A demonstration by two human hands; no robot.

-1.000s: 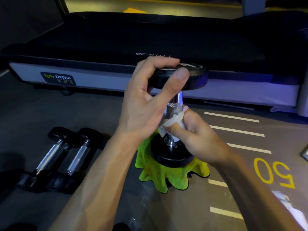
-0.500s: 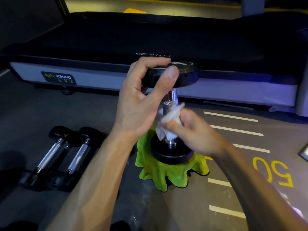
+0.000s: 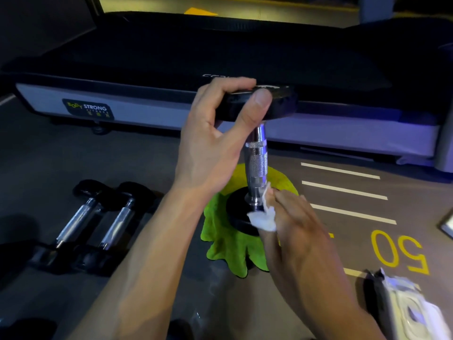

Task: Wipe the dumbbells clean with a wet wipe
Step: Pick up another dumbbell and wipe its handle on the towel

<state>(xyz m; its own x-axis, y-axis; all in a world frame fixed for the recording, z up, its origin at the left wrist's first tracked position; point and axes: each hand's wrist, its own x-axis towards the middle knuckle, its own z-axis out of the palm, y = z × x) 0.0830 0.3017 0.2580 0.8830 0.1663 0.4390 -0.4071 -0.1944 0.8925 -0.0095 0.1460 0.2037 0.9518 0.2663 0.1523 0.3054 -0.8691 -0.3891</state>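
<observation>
A dumbbell (image 3: pixel 256 160) with black heads and a knurled chrome handle stands upright on a lime-green cloth (image 3: pixel 225 249). My left hand (image 3: pixel 215 141) grips its upper head from the left, thumb on the rim. My right hand (image 3: pixel 294 231) pinches a crumpled white wet wipe (image 3: pixel 263 217) against the foot of the handle, where it meets the lower head. Two more dumbbells (image 3: pixel 98 222) lie side by side on the floor at the left.
A treadmill deck (image 3: pixel 220 52) with a "Body Strong" label runs across the back. A pack of wet wipes (image 3: pixel 411 307) lies on the floor at the lower right. White lines and a yellow "50" (image 3: pixel 397 251) mark the floor on the right.
My right hand has slid the wipe down the handle from its middle to its base, baring the knurled chrome. My left hand keeps its hold on the upper head.
</observation>
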